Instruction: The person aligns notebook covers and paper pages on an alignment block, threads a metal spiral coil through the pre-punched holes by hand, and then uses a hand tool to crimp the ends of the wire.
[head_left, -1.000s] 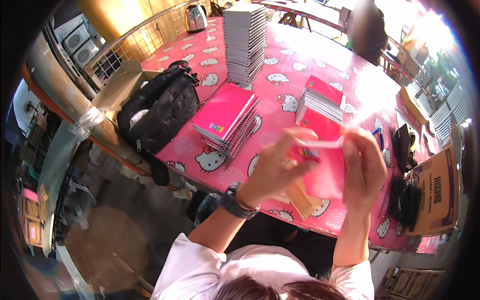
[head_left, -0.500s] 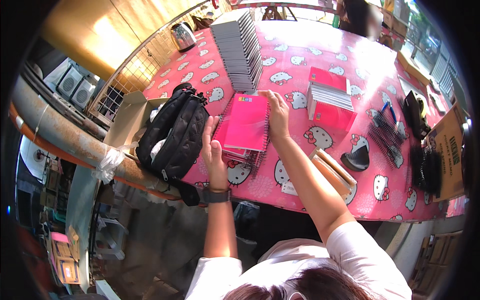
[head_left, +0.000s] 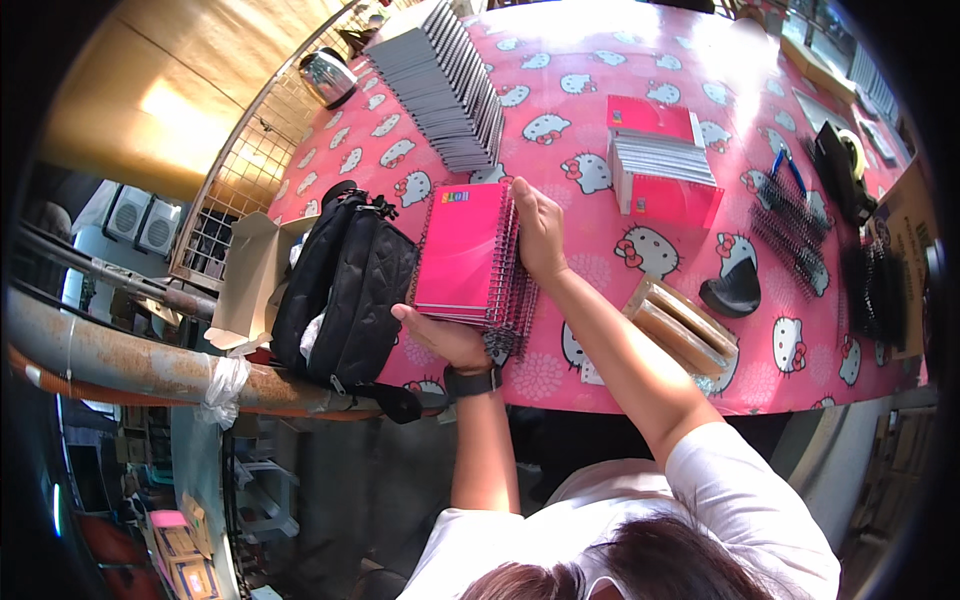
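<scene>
A broad table in a glossy pink cover printed with white cat faces (head_left: pixel 640 80) is filling most of the view. A black quilted fabric bag with zips (head_left: pixel 365 290) is leaning over its left edge, and a tall, tilting stack of grey-backed wire-bound notebooks (head_left: pixel 440 90) is rising beyond it. An open brown cardboard box (head_left: pixel 245 280) is sitting on the bag's far left side. Just right of the bag, a shorter stack of bright pink rectangular spiral-bound notebooks (head_left: pixel 460 250) is lying on the table, its coils showing along the right side. A block of white-paged pads with pink covers (head_left: pixel 660 165) is standing farther right, apart from that stack. The person's right hand (head_left: pixel 540 232) is resting along the pink stack's right side, flat and open, fingers extended, gripping nothing. The left hand (head_left: pixel 450 338) is lying at the stack's near left corner, also opened out, its fingers partly hidden and not visibly clasping anything. A shiny steel kettle with black trim (head_left: pixel 327 78) is standing at the far left. Long brown blocks (head_left: pixel 680 325) are lying beside the right forearm, near a smaller rounded black object (head_left: pixel 732 290).
</scene>
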